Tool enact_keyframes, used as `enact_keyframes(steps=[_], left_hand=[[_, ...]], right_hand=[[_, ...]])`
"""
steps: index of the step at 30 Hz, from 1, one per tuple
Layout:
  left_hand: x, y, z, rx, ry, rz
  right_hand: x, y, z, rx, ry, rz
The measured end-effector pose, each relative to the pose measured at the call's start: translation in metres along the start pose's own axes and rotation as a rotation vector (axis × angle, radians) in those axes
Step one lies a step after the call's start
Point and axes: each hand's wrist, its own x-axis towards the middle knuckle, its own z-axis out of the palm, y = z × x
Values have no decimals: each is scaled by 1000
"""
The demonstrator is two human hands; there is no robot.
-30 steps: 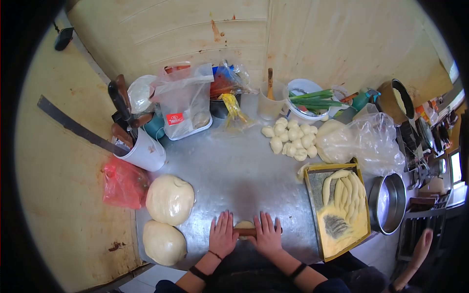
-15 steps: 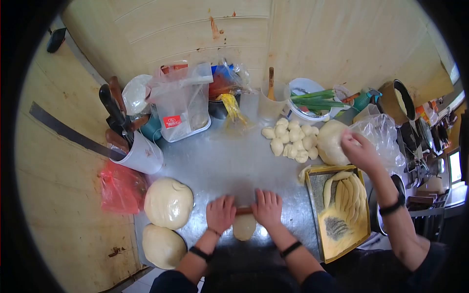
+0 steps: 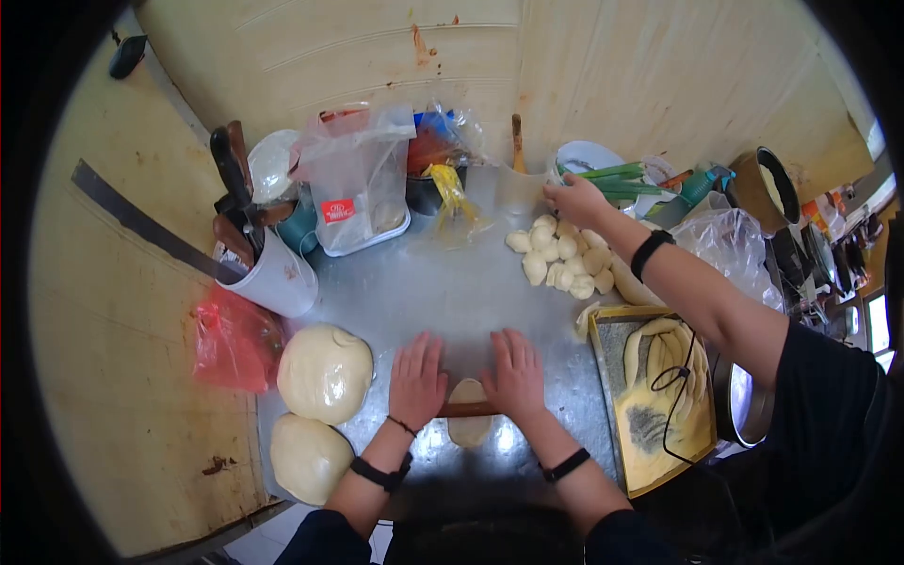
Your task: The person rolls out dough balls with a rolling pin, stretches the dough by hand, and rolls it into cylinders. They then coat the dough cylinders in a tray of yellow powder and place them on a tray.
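Note:
A thin wooden rolling pin [image 3: 468, 410] lies across a small flattened piece of dough [image 3: 469, 432] on the metal table. Dough shows on both the far and near side of the pin. My left hand [image 3: 417, 379] rests palm down over the pin's left end, its fingers stretched forward. Over the right end lies my right hand [image 3: 515, 379], also flat with fingers extended. Both heels touch the pin, which the hands partly cover. To the left sit two large dough balls, a shiny one [image 3: 325, 374] and a duller one [image 3: 309, 459].
Another person's hand [image 3: 576, 201] reaches in from the right beside green onions [image 3: 617, 179]. Below it lie several small dough pieces [image 3: 560, 256]. A yellow tray [image 3: 612, 414] holds dough strips. Knives stand in a white container [image 3: 282, 278], one long blade [image 3: 141, 218] jutting left.
My hands have slid forward over the pin, and dough now shows beyond it too. The other person's hand has moved from the large dough at right to the green onions. The view has shifted slightly.

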Motion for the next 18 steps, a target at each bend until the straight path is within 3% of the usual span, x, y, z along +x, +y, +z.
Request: enact_keyframes(steps=[2, 6, 9, 11, 15, 17, 18], left_hand=[[-35, -6, 16, 45, -88, -7], [-138, 23, -3, -122, -368, 8], [-170, 32, -32, -178, -462, 83], [-173, 33, -36, -222, -502, 132], [-124, 42, -25, -71, -383, -19], [-92, 19, 18, 67, -210, -66], [-67, 7, 28, 102, -161, -87]], right_hand=[[-32, 5, 18, -102, -29, 36], [-135, -24, -14, -117, -371, 99], [-187, -8, -11, -204, -392, -64], [-195, 8, -5, -193, -235, -261], [-128, 10, -3, -200, -247, -218], [-80, 2, 8, -102, -262, 41], [-62, 7, 22, -108, -219, 41]])
